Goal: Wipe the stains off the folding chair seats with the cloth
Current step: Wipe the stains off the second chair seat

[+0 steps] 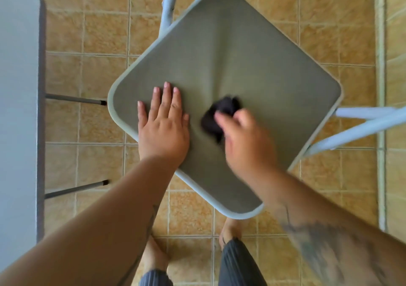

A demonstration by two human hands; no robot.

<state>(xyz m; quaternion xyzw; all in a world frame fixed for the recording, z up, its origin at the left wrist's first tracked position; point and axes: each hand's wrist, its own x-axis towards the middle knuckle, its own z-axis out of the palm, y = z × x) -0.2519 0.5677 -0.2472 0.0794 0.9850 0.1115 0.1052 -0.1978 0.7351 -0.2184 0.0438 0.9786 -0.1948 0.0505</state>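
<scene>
A folding chair seat (252, 51) with olive-green padding and a pale rim fills the middle of the view, turned like a diamond. My left hand (163, 123) lies flat on its near-left part, fingers spread, holding nothing. My right hand (246, 141) is shut on a bunched black cloth (219, 114), which presses against the seat just right of my left hand. The right hand and cloth are blurred by motion. No stain stands out on the visible padding.
A grey table (17, 88) runs down the left edge, with two dark legs (74, 98) reaching toward the chair. The chair's pale blue frame tubes (362, 127) jut out right and at the top. A pale frame (381, 88) stands at far right. My bare feet (230, 228) are on tan tiles.
</scene>
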